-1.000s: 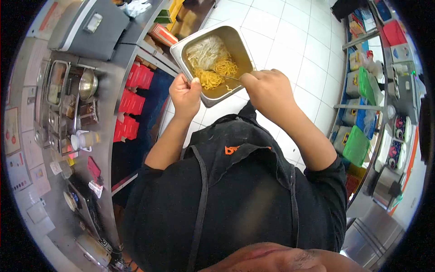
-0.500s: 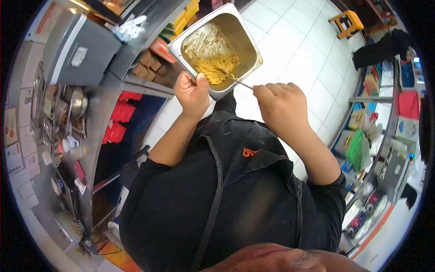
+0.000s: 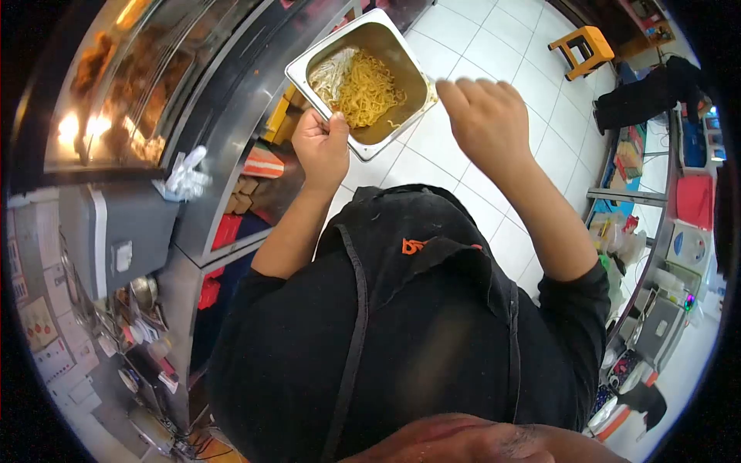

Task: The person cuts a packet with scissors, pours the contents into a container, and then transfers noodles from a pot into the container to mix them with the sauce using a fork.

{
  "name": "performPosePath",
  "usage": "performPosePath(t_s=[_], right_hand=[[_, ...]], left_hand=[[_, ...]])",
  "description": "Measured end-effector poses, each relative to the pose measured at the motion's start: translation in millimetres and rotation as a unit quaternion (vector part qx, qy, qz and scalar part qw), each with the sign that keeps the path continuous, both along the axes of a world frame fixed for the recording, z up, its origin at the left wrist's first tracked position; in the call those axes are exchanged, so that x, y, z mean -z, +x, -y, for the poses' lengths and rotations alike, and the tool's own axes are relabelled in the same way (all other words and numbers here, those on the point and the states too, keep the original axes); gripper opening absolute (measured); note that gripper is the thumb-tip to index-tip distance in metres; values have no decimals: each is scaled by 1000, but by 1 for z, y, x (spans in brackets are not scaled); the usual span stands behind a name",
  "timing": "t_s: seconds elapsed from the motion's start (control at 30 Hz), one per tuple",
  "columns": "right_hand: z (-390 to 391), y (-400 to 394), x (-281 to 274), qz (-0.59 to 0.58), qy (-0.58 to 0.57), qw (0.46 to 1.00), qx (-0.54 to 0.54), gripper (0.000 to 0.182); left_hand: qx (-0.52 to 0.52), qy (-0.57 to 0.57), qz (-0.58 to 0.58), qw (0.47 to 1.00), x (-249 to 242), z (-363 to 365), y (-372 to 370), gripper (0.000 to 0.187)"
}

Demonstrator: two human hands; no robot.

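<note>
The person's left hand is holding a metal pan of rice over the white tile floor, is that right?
Not quite. The head view shows yellow and white noodles, not rice, in the metal pan. The left hand does hold it by its rim over the white tile floor.

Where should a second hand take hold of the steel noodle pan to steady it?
Probably the flat rim of the steel pan on its near right edge, coming from the right, opposite the left hand that pinches the near corner rim. The rim is a bare lip there, the noodles lie inside, and the right hand hovers right beside it.
</note>
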State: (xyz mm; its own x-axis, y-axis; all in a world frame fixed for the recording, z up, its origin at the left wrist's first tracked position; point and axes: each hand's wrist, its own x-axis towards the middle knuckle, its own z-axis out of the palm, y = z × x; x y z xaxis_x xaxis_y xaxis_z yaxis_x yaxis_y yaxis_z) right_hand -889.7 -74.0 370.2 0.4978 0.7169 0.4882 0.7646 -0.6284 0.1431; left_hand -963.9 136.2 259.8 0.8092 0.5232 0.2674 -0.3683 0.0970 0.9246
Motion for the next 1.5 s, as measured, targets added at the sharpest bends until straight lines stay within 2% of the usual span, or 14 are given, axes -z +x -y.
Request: performPosePath(t_s=[0.13,0.27,0.3,0.4,0.53,0.63,0.73,0.83,0.97,1.1,1.17,1.27,1.33,1.5], right_hand=[[3,92,14,-90,-98,991,-27,4],[26,180,2,-98,-34,990,-93,6],[28,209,-3,-63,-33,994,-78,5],[36,283,1,-122,-95,988,-21,5],[35,354,1,-196,-28,971,-132,6],[40,433,-24,-167,51,967,-186,3],[28,496,-46,-178,-19,951,-252,2],[0,570,-36,-141,-132,947,-255,2],[-34,660,-27,-24,-102,961,-258,3],[-63,730,-25,-37,25,966,-255,1],[-83,746,-3,-57,-46,974,-214,1],[-93,784,18,-106,-75,958,-256,1],[-98,815,14,-108,-36,953,-280,3],[-164,910,26,35,43,953,-299,5]], left_hand=[[2,18,16,1000,6,18,86,14],[-40,33,19,998,12,31,166,17],[-54,36,13,998,8,37,190,18],[-104,42,6,994,-1,57,256,19],[-167,33,20,985,5,67,330,20],[-201,7,2,980,4,62,382,20],[-197,10,18,980,10,42,424,20],[-176,-27,33,983,21,22,488,20],[-156,-57,16,986,21,2,562,19],[-171,-45,26,984,17,-23,642,20],[-170,-43,12,984,18,-39,664,20],[-241,27,15,970,14,-48,714,20],[-283,-4,20,959,9,-50,748,21],[-346,30,-11,938,9,-44,808,21]])
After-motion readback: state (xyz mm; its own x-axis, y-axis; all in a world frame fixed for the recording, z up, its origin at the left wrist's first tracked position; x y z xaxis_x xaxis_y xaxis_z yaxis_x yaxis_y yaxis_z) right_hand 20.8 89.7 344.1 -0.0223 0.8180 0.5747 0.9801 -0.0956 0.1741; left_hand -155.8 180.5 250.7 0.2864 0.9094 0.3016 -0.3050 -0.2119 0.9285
